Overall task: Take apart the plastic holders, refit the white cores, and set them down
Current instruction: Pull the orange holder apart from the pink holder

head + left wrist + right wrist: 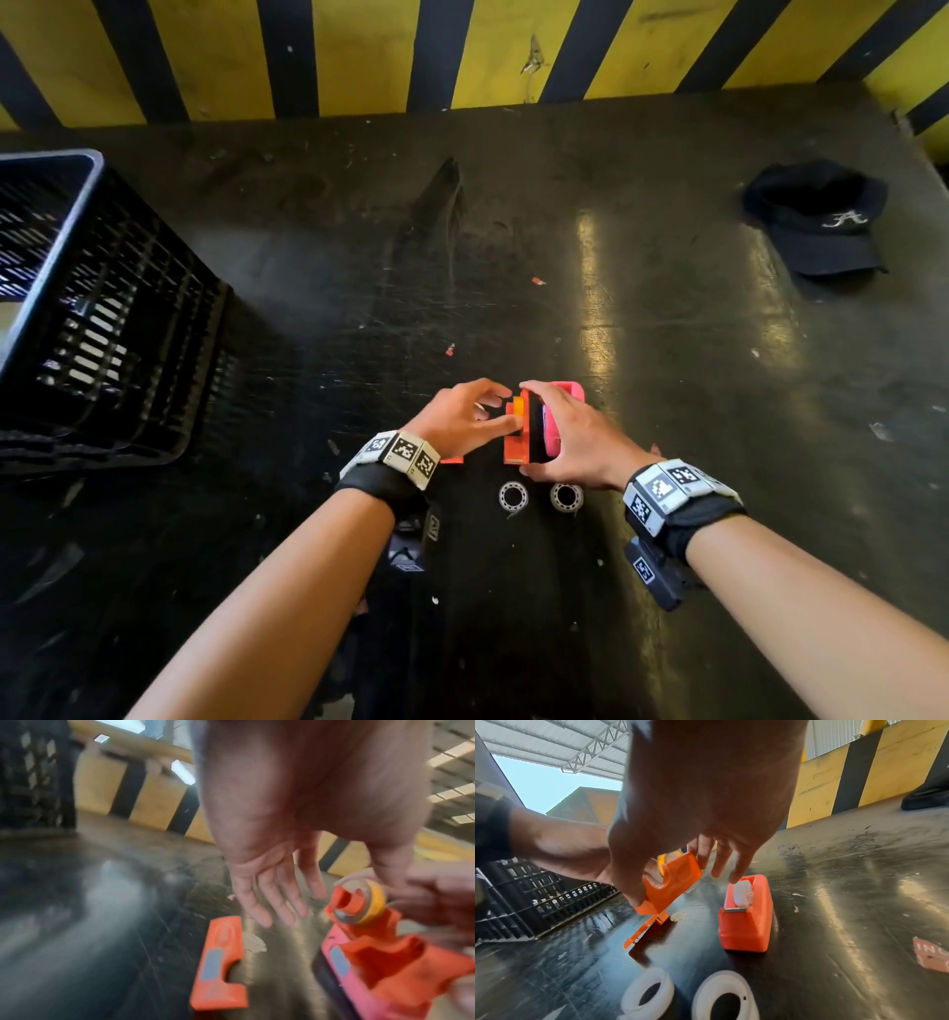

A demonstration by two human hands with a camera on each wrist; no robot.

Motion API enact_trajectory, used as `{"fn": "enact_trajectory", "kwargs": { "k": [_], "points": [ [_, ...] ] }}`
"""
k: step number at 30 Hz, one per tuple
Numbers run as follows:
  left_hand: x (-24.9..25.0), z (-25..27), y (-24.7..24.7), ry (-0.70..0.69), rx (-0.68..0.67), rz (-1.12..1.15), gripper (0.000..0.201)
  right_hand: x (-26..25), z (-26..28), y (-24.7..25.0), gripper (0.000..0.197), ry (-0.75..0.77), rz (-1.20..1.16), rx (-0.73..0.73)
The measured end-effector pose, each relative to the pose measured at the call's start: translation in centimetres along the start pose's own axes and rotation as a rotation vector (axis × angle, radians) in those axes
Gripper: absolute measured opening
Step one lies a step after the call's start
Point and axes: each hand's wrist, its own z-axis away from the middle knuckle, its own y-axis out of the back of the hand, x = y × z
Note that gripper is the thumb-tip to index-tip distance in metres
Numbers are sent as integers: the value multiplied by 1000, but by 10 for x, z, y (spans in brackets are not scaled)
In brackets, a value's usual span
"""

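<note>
My right hand point(534, 426) grips an orange holder half point(516, 442) upright on the dark table, thumb low and fingers over its top; the right wrist view shows the same hold on the half point(672, 882). A yellow tape roll point(359, 902) sits on that half's hub, and my left hand point(506, 408) pinches it between thumb and forefinger. The other orange half point(218, 963) lies flat by my left wrist. Behind my right hand stands a pink-red holder point(746, 912) with a white core inside. Two loose white cores point(512, 496) point(566, 496) lie just in front of my hands.
A black slatted crate point(102, 308) stands at the left. A dark cap point(816, 221) lies at the far right. Small red scraps point(538, 280) dot the table, and a yellow-and-black striped wall point(359, 56) closes the far edge.
</note>
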Motion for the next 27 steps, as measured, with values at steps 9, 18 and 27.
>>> {"fn": "enact_trajectory", "kwargs": {
  "k": [9, 18, 27],
  "points": [
    [-22, 27, -11, 120, 42, -63, 40, 3, 10, 0, 108, -55, 37, -55],
    [-56, 56, -48, 78, 67, -662, 60, 5, 29, 4, 101, -140, 71, -86],
    [-23, 25, -72, -223, -230, -704, 61, 16, 34, 0, 109, -127, 46, -68]
  ]
}}
